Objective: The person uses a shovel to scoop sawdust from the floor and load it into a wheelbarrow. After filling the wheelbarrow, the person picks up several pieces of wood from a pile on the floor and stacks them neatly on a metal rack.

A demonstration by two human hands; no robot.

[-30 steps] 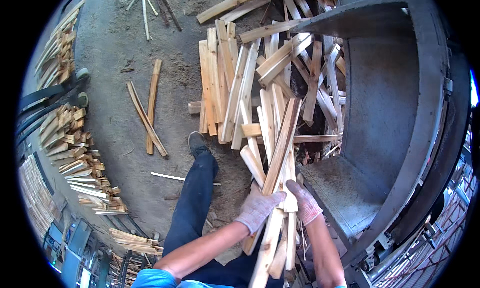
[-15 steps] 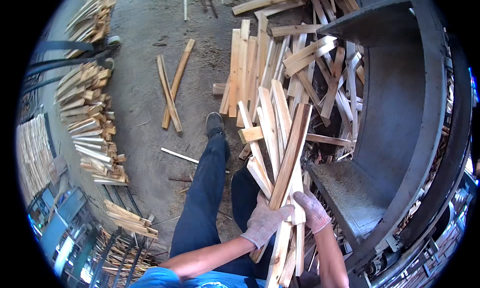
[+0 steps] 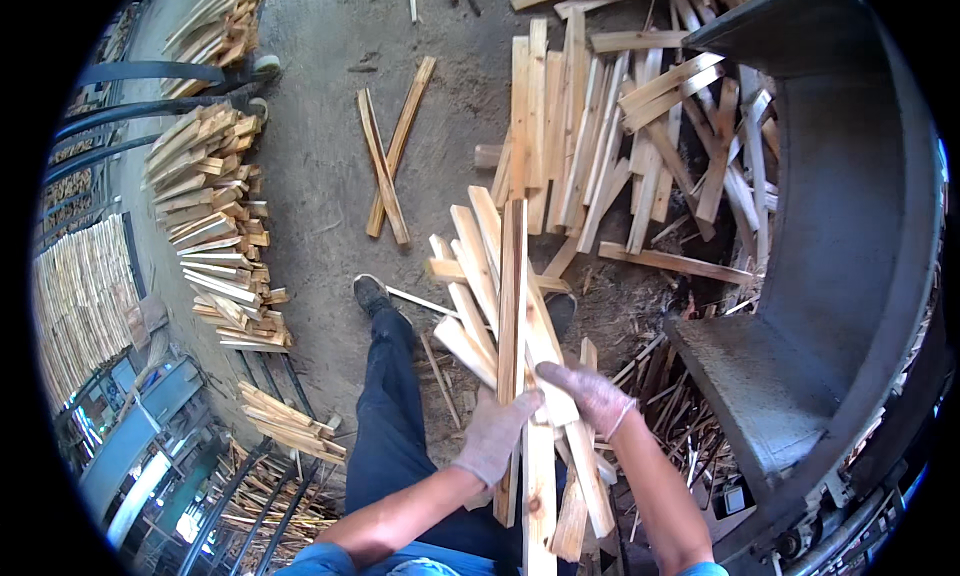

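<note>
Two gloved hands, sticks still held, streaked stick less slanted

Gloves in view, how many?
2. One on the left hand, at the left side of the held wood bundle; one on the right hand, at its right side. Any spares in the clutter may be hidden.

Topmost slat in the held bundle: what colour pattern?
Topmost wooden slat: lengthwise dark-brown streaking with paler tan edges, best in the head view.
</note>
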